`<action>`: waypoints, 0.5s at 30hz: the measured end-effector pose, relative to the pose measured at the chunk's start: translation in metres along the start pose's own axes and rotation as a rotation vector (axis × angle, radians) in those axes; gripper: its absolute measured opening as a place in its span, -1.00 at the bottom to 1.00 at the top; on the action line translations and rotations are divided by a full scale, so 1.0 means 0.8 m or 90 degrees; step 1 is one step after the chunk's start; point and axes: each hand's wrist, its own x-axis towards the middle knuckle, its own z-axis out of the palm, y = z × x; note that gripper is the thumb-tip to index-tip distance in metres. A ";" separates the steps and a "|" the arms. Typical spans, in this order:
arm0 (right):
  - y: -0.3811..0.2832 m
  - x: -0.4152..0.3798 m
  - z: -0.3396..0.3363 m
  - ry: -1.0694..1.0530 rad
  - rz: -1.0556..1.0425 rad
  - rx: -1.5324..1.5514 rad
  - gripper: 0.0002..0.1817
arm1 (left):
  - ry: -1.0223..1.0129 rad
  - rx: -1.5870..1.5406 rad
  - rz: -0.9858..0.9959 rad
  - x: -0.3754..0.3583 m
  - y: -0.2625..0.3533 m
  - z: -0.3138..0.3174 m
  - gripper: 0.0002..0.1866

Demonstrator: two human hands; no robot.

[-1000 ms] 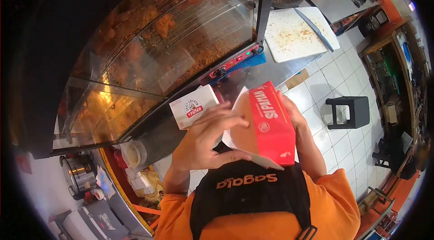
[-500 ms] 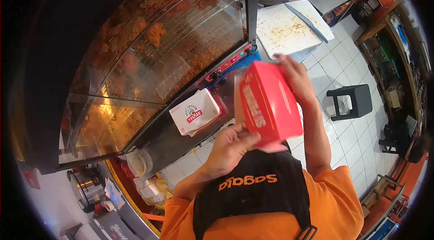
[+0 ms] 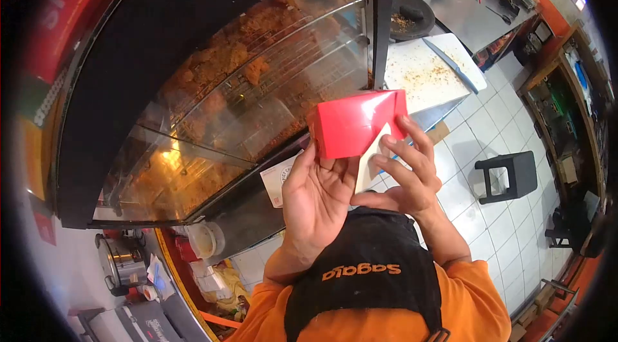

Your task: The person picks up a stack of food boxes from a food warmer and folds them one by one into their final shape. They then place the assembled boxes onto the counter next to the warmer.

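A red cardboard food box (image 3: 357,124) is held up in front of my chest, with its glossy red side toward me. My left hand (image 3: 317,197) cups it from below; the thumb lies along its left end and the other fingers go partly out of sight behind it. My right hand (image 3: 412,171) grips the box's right end, where a pale cream flap (image 3: 372,160) sticks out between the fingers and thumb. Behind my left hand, on the dark counter, a white printed carton (image 3: 275,181) is partly covered.
A glass display warmer (image 3: 244,110) with fried chicken on racks fills the left. Beyond the box lie a white cutting board (image 3: 421,81) with crumbs, a knife (image 3: 450,66) and a stone mortar (image 3: 412,17). A black stool (image 3: 515,174) stands on the tiled floor at right.
The red box has been turned, so its printed face no longer shows and a cream flap does. My left hand moved up beneath it, and my right hand shifted lower. The view has tilted.
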 end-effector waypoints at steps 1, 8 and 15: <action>-0.003 0.003 -0.001 -0.021 -0.001 0.014 -0.37 | -0.001 0.001 0.004 -0.004 -0.001 0.007 -0.58; -0.015 0.026 -0.006 -0.092 0.078 0.065 -0.32 | 0.008 0.411 0.091 -0.015 -0.006 0.015 -0.34; -0.033 0.018 0.006 -0.165 0.058 0.084 -0.26 | -0.029 0.760 0.250 -0.013 -0.010 0.018 -0.63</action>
